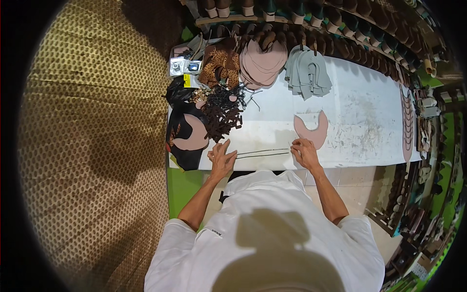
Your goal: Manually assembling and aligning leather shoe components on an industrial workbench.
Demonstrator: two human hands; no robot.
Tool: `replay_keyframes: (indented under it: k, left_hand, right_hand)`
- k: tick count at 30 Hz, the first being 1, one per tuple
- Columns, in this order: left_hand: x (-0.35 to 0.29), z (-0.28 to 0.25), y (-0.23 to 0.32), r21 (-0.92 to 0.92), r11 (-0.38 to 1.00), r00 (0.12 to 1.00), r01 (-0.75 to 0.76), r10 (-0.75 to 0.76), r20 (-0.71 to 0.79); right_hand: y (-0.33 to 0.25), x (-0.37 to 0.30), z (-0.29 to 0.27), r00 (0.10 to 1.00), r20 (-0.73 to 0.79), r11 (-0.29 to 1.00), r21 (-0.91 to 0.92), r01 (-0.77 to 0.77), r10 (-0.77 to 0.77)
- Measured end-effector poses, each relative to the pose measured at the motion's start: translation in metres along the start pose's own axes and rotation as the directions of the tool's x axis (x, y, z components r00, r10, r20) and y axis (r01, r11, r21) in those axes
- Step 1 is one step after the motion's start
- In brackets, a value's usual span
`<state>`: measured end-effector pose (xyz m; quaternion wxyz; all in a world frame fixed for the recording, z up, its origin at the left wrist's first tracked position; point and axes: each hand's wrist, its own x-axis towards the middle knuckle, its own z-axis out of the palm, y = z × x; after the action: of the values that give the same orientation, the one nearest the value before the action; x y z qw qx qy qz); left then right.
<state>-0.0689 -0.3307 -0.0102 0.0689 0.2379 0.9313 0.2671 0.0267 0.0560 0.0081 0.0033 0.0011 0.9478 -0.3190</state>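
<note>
Two thin dark strands, perhaps narrow chain or cord (265, 151), run nearly side by side just above the table's front edge. Their left ends meet the closed fingertips of my left hand (223, 159). At the other end my right hand (305, 154) pinches them between thumb and fingers. Right behind my right hand lies a pink U-shaped piece (318, 134), its opening toward the back. Another pink curved piece (198, 138) rests on black material (187, 159) left of my left hand. A heap of small dark brown strips (224, 121) lies just behind that hand.
On the white table (360, 121) stand stacks of pink cutouts (262, 63), grey cutouts (306, 73) and leopard-print pieces (219, 65). Black hardware (226, 97) is piled nearby. Shoe racks (335, 24) line the back and right. A patterned gold-brown sheet (97, 146) fills the left side.
</note>
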Motion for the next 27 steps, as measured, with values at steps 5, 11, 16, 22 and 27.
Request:
replay_keyframes:
  k: [5, 11, 16, 22, 27]
  left_hand:
    - [0.0, 0.0, 0.007, -0.069, 0.996, 0.998, 0.064, -0.065, -0.015]
    - [0.0, -0.004, 0.001, -0.065, 0.997, 0.997, 0.052, -0.055, -0.046]
    - [0.001, -0.014, 0.001, -0.115, 0.992, 0.995, 0.046, -0.056, -0.082]
    - [0.005, -0.028, -0.003, -0.111, 0.993, 0.986, 0.048, -0.065, -0.155]
    - [0.016, -0.044, -0.006, -0.108, 0.99, 0.963, 0.087, -0.111, -0.245]
  right_hand:
    - [0.001, 0.002, 0.002, 0.997, -0.055, 0.999, 0.024, -0.047, 0.049]
    - [-0.018, 0.043, 0.008, 0.984, -0.15, 0.995, 0.037, -0.097, 0.101]
    - [-0.04, 0.107, 0.029, 0.98, -0.174, 0.996, 0.008, -0.092, 0.092]
    - [-0.078, 0.189, 0.063, 0.987, -0.122, 0.994, -0.007, -0.108, 0.106]
    - [-0.102, 0.234, 0.084, 0.987, -0.117, 0.984, -0.123, -0.126, 0.112]
